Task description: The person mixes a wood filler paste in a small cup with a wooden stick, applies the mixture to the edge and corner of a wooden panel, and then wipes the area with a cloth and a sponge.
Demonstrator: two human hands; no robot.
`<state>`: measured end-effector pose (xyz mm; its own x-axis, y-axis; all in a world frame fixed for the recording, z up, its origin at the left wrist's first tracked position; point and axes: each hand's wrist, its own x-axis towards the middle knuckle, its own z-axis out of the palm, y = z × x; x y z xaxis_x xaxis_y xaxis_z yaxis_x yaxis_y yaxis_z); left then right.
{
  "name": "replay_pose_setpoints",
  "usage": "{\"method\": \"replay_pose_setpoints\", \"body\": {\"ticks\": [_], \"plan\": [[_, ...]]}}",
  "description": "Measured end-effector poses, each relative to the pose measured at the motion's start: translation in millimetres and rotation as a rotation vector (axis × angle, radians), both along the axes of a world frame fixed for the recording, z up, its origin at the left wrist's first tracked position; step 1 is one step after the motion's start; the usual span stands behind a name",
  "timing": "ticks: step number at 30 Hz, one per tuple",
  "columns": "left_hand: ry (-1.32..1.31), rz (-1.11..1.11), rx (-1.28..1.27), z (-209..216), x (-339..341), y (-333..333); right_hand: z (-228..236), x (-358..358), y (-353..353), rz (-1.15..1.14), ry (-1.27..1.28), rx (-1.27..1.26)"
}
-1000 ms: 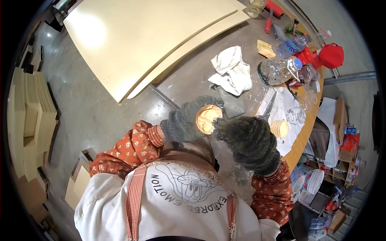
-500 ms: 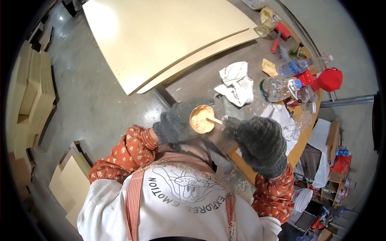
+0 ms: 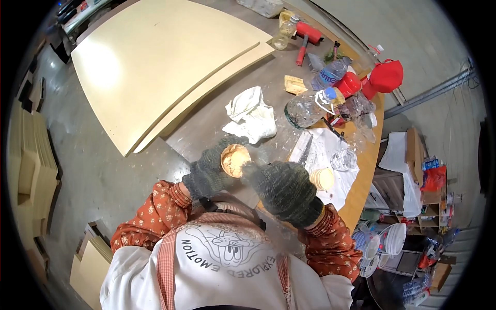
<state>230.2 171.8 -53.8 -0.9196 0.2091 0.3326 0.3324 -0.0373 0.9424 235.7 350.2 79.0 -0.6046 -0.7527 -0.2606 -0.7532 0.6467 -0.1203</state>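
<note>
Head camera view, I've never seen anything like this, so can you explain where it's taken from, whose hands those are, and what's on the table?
There's no machine here: these are a person's own hands in dark knitted gloves. The camera sits on their head looking down, so you see their chest below, and its wide lens bends straight edges.

The left hand holds a cup of tan paste. The right hand has its fingertips by the cup's edge; whether they grip anything is too blurred to tell.

On the table ahead lie a white cloth, a large clear bottle with a blue cap, a red mallet and a white sheet. Pale boards fill the upper left.
</note>
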Motion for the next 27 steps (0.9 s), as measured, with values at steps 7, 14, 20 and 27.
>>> {"method": "replay_pose_setpoints", "body": {"ticks": [7, 14, 20, 27], "plan": [[0.066, 0.127, -0.116, -1, -14, 10, 21, -26, 35, 0.017, 0.234, -0.623], [-0.152, 0.338, 0.072, 0, -25, 7, -6, -193, 146, -0.661, 0.168, -1.173], [-0.158, 0.457, 0.043, -57, -33, -17, -55, -363, 177, -0.675, 0.545, -0.555], [-0.179, 0.571, -0.070, -47, -21, -27, -81, -414, 162, -0.626, 0.684, -0.079]]}}
